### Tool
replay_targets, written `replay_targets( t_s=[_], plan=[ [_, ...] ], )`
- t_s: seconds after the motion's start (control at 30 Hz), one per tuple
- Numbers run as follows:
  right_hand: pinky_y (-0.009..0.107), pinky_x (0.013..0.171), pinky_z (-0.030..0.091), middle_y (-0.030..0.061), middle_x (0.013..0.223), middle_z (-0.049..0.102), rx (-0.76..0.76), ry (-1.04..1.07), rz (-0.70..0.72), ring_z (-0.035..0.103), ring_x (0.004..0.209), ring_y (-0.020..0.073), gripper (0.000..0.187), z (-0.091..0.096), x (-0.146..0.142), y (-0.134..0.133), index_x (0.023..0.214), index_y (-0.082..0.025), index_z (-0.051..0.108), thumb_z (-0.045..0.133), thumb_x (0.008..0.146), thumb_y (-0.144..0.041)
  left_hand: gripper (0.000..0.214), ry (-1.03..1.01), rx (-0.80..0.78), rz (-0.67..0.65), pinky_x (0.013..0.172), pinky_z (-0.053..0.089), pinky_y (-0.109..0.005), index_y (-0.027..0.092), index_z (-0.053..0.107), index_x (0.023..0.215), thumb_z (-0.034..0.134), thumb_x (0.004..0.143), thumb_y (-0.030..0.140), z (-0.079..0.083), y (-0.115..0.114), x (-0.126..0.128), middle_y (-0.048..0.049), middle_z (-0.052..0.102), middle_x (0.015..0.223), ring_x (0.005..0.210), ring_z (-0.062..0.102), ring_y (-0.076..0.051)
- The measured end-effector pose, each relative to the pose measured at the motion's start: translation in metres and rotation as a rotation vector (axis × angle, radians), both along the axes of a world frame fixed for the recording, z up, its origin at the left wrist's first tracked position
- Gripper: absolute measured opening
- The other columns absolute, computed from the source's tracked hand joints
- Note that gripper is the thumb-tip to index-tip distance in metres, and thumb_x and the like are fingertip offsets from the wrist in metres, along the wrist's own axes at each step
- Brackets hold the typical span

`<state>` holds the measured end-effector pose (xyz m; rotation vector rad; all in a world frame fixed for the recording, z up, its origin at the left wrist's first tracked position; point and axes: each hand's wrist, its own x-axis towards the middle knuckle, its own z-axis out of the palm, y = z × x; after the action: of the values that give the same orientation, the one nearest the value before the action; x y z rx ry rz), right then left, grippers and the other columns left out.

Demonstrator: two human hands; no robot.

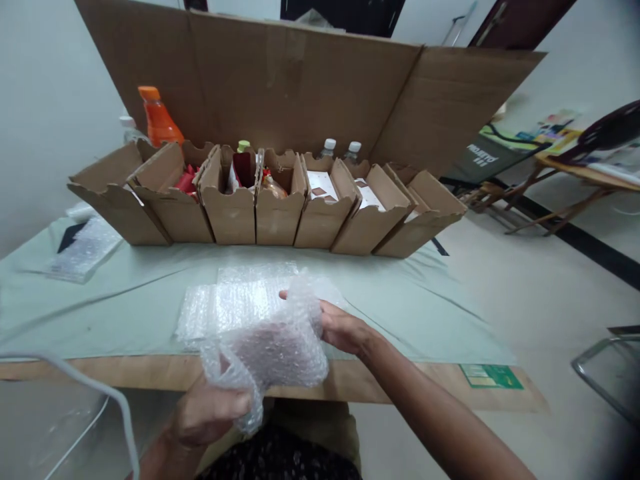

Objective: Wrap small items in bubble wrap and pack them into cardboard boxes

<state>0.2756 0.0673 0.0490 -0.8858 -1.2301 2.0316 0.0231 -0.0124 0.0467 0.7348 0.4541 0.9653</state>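
Note:
Both of my hands hold a bundle of clear bubble wrap just above the table's near edge. My left hand grips its lower left corner, fingers closed on the plastic. My right hand holds the right side, fingers tucked behind the wrap. Whether anything is inside the bundle is hidden. More flat bubble wrap sheets lie on the table right behind it.
A row of several small open cardboard boxes holding packets and bottles stands at the back of the green-covered table, before a large cardboard flap. An orange bottle stands at back left. Bubble wrap lies at left. A white cable crosses the lower left.

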Motion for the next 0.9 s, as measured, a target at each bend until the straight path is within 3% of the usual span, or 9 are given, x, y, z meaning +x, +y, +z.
replay_targets(
  t_s=[0.1, 0.17, 0.3, 0.4, 0.5, 0.57, 0.7, 0.77, 0.9],
  plan=[
    [0.029, 0.071, 0.054, 0.0047, 0.091, 0.073, -0.041, 0.054, -0.222, 0.067, 0.078, 0.0175, 0.073, -0.004, 0.000, -0.015, 0.113, -0.017, 0.072, 0.096, 0.054, -0.054, 0.062, 0.267, -0.056, 0.039, 0.098, 0.057, -0.050, 0.026, 0.073, 0.125, 0.084, 0.069, 0.047, -0.004, 0.010, -0.011, -0.0104, 0.076, 0.121, 0.115, 0.070, -0.037],
    [0.024, 0.060, 0.049, 0.0005, 0.079, 0.068, 0.015, -0.044, -0.393, 0.060, 0.065, 0.0123, 0.054, 0.004, 0.005, -0.015, 0.096, -0.017, 0.073, 0.096, 0.057, -0.046, 0.055, 0.548, -0.061, 0.185, 0.091, 0.059, -0.043, 0.024, 0.075, 0.118, 0.084, 0.069, 0.047, -0.003, 0.022, -0.027, -0.0090, 0.078, 0.111, 0.104, 0.073, -0.032],
    [0.028, 0.063, 0.049, 0.0002, 0.076, 0.065, 0.262, -0.354, -0.463, 0.058, 0.066, 0.0138, 0.034, 0.010, 0.009, -0.002, 0.090, -0.018, 0.070, 0.083, 0.074, -0.045, 0.051, 1.103, 0.088, 0.481, 0.077, 0.055, -0.032, 0.019, 0.072, 0.113, 0.074, 0.077, 0.055, -0.001, 0.048, -0.051, -0.0056, 0.076, 0.094, 0.086, 0.071, -0.023],
    [0.034, 0.072, 0.051, 0.0023, 0.077, 0.068, 0.519, -0.757, -0.454, 0.063, 0.071, 0.0194, 0.026, -0.009, 0.006, 0.003, 0.097, -0.019, 0.070, 0.071, 0.082, -0.040, 0.058, 1.500, 0.252, 0.471, 0.067, 0.048, -0.032, 0.016, 0.063, 0.127, 0.063, 0.082, 0.053, -0.008, 0.061, -0.054, -0.0026, 0.068, 0.078, 0.070, 0.064, -0.022],
    [0.042, 0.082, 0.051, 0.0062, 0.085, 0.072, 0.754, -1.157, -0.467, 0.067, 0.077, 0.0244, 0.039, -0.028, 0.010, 0.000, 0.116, -0.018, 0.068, 0.071, 0.083, -0.039, 0.070, 1.854, 0.302, 0.317, 0.063, 0.044, -0.034, 0.015, 0.046, 0.148, 0.055, 0.088, 0.048, -0.019, 0.062, -0.055, -0.0031, 0.066, 0.075, 0.068, 0.064, -0.025],
    [0.044, 0.085, 0.051, 0.0096, 0.098, 0.074, 0.852, -1.245, -0.518, 0.067, 0.078, 0.0245, 0.053, -0.030, 0.020, -0.002, 0.129, -0.017, 0.063, 0.070, 0.085, -0.045, 0.070, 1.933, 0.364, 0.285, 0.065, 0.046, -0.036, 0.015, 0.039, 0.152, 0.051, 0.091, 0.049, -0.023, 0.059, -0.061, -0.0067, 0.069, 0.086, 0.075, 0.066, -0.028],
    [0.045, 0.090, 0.051, 0.0136, 0.113, 0.074, 0.907, -1.343, -0.484, 0.069, 0.094, 0.0288, 0.056, -0.008, 0.039, 0.012, 0.129, -0.017, 0.063, 0.061, 0.092, -0.058, 0.069, 1.885, 0.718, 0.530, 0.089, 0.052, -0.049, 0.012, 0.042, 0.148, 0.050, 0.095, 0.053, -0.022, 0.056, -0.068, -0.0187, 0.067, 0.119, 0.107, 0.064, -0.036],
    [0.048, 0.098, 0.048, 0.0165, 0.128, 0.070, 0.900, -1.447, -0.321, 0.064, 0.116, 0.0350, 0.058, 0.003, 0.037, 0.030, 0.128, -0.018, 0.066, 0.059, 0.093, -0.063, 0.063, 1.818, 0.951, 0.592, 0.101, 0.049, -0.055, 0.011, 0.045, 0.146, 0.050, 0.097, 0.050, -0.022, 0.058, -0.060, -0.0220, 0.062, 0.131, 0.121, 0.058, -0.039],
    [0.050, 0.102, 0.044, 0.0204, 0.141, 0.063, 0.770, -1.548, 0.092, 0.058, 0.127, 0.0398, 0.062, 0.007, 0.016, 0.062, 0.123, -0.015, 0.070, 0.057, 0.093, -0.067, 0.043, 1.705, 1.240, 0.429, 0.104, 0.049, -0.052, 0.017, 0.056, 0.137, 0.057, 0.095, 0.030, -0.039, 0.059, -0.031, -0.0180, 0.061, 0.138, 0.128, 0.054, -0.036]
  ],
)
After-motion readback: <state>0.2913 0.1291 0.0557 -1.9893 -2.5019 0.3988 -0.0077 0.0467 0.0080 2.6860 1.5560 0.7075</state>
